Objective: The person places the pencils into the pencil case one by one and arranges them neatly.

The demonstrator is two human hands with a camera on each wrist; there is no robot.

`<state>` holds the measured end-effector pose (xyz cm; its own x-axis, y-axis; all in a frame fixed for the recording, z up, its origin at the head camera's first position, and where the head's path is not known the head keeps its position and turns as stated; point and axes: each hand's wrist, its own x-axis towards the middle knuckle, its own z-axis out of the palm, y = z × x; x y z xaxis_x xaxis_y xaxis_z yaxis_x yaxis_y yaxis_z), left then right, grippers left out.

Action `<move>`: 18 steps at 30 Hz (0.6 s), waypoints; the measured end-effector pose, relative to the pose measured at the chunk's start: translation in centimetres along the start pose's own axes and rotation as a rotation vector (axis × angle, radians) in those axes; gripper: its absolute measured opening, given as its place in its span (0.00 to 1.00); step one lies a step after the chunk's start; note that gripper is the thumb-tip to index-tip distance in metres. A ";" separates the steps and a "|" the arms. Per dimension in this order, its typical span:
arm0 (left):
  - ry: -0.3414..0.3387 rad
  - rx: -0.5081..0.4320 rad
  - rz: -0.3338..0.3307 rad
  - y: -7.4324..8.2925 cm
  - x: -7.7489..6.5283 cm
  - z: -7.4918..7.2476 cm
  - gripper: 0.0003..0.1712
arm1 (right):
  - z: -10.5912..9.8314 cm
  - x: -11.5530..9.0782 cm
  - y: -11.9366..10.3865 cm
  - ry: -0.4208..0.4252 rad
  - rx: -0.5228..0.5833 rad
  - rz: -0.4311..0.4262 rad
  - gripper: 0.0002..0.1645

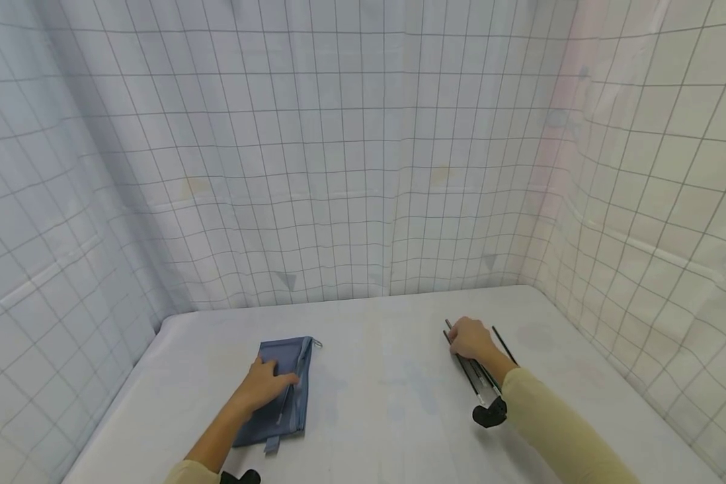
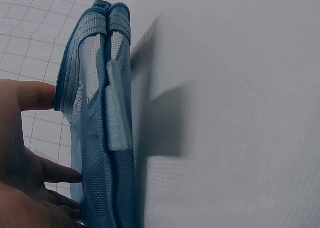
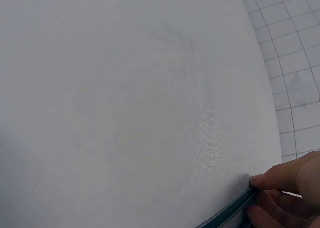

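A blue mesh zip pouch (image 1: 278,350) lies flat at the left of the white table. My left hand (image 1: 263,386) rests on it with fingers spread. In the left wrist view, a finger touches the zipped edge of the pouch (image 2: 97,138) and others lie against the mesh. Over at the right, my right hand (image 1: 472,338) has its fingers curled at several thin black sticks (image 1: 468,376); their exact kind is unclear. The right wrist view shows thumb and fingers pinching a slim dark piece (image 3: 227,214). Another thin black stick (image 1: 504,344) lies just right of that hand.
White grid-patterned curtains (image 1: 351,168) enclose the table (image 1: 369,376) at the back and both sides. A small metal ring (image 1: 318,343) hangs off the pouch's far corner, and a fabric tab (image 1: 272,444) sticks out at its near end. Black wrist cameras (image 1: 490,413) sit below the hands.
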<state>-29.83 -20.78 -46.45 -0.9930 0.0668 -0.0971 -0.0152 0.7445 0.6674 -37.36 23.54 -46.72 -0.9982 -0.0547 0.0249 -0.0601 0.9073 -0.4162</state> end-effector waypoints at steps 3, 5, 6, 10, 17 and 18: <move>0.000 -0.002 0.001 0.1 0.0 0.0 0.51 | 0.1 0.0 -0.1 0.004 -0.007 0.005 0.20; 0.001 -0.002 0.002 0.1 0.0 0.0 0.51 | 0.2 0.0 -0.1 0.012 0.001 0.012 0.20; 0.000 -0.002 0.002 0.1 0.0 0.0 0.51 | 0.2 0.0 0.0 0.015 0.016 0.022 0.20; -0.002 -0.003 -0.003 0.0 0.1 0.1 0.51 | 0.3 0.0 0.3 0.024 0.127 0.078 0.18; -0.008 -0.013 -0.010 -0.1 0.2 0.0 0.51 | -0.4 0.4 0.4 -0.007 0.454 0.187 0.18; -0.010 -0.014 -0.009 -0.1 0.2 0.0 0.51 | -0.5 0.5 0.4 -0.013 0.489 0.195 0.19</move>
<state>-30.07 -20.87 -46.52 -0.9917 0.0668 -0.1102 -0.0256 0.7358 0.6767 -37.86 24.06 -46.39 -0.9906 0.0879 -0.1050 0.1368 0.6005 -0.7879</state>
